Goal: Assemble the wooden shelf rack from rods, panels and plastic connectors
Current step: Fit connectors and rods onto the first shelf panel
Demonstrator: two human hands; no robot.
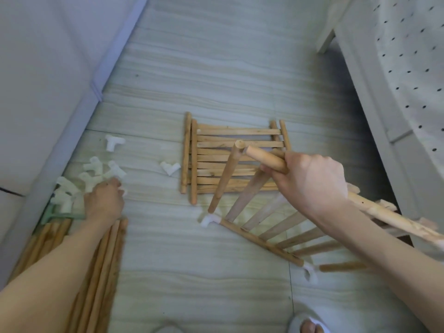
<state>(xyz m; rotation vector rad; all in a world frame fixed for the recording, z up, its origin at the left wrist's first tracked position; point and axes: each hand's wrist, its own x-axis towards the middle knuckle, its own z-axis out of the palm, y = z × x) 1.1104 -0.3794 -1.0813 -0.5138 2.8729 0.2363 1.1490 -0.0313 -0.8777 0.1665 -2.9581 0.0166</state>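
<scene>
While the right hand grips a rod on the half-built rack, the left hand reaches into the white connectors. Can't tell if its fingers hold one.

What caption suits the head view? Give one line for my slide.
Right hand grips a rod of the half-built rack while the left hand reaches into the white connectors.

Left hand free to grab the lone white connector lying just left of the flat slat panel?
Probably yes. The left hand sits at the connector pile, and only bare floor lies between it and the lone white connector. The right hand grips a rod off to the other side.
</scene>
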